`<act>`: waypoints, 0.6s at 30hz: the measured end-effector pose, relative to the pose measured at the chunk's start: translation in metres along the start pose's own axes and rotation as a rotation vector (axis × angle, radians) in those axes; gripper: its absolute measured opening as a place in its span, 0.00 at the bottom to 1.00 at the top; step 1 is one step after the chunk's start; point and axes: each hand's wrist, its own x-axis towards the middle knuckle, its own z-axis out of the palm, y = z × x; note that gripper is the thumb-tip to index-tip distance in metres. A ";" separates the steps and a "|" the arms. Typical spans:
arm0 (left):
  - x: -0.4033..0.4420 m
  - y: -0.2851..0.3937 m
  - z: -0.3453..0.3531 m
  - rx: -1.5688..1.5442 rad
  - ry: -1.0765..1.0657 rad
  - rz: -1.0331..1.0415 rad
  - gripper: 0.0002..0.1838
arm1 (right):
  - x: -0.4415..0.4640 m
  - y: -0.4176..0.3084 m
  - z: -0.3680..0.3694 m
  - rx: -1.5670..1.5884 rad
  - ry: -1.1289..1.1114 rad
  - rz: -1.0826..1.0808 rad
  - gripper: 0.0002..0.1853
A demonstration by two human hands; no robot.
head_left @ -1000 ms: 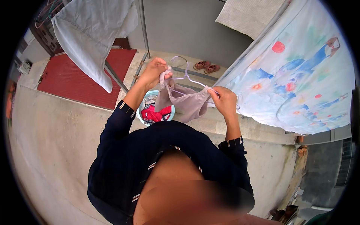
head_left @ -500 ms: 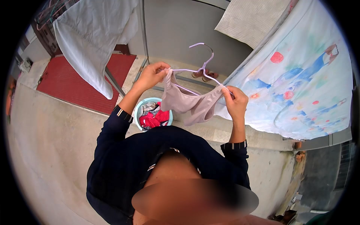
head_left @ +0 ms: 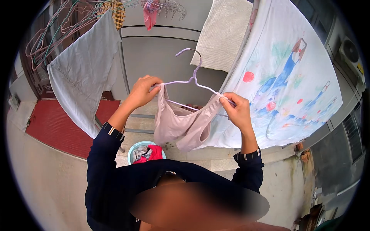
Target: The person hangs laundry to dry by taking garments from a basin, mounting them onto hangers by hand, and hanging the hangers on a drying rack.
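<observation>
A light purple hanger (head_left: 194,79) is held up in front of me, its hook free at the top. From its two arms hangs a pale pink garment (head_left: 179,125), one strap on each side. My left hand (head_left: 145,90) pinches the left end of the hanger beside the strap. At the right end, my right hand (head_left: 237,109) grips the hanger and the other strap, thumb on top. Below the garment stands a light blue basin (head_left: 130,154) with red, grey and patterned clothes in it.
A grey cloth (head_left: 83,69) and empty hangers (head_left: 48,42) hang at upper left over a red mat (head_left: 58,125). A white patterned sheet (head_left: 277,84) and a cream towel (head_left: 221,34) hang at right. A pink cloth (head_left: 150,15) and clips hang at the back.
The view has tilted upward. My left hand has gone from the strap to the hanger's end, both straps now sit on the hanger, and the hanger has come up upright.
</observation>
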 end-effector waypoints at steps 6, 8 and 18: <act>0.057 0.000 -0.019 0.080 0.198 0.143 0.07 | 0.030 -0.036 -0.038 0.309 -0.412 0.209 0.12; 0.082 0.004 -0.030 0.190 0.306 0.290 0.07 | 0.038 -0.060 -0.047 0.330 -0.505 0.272 0.09; 0.229 0.042 -0.060 0.137 0.658 0.301 0.11 | 0.114 -0.149 -0.085 0.417 0.104 -0.018 0.08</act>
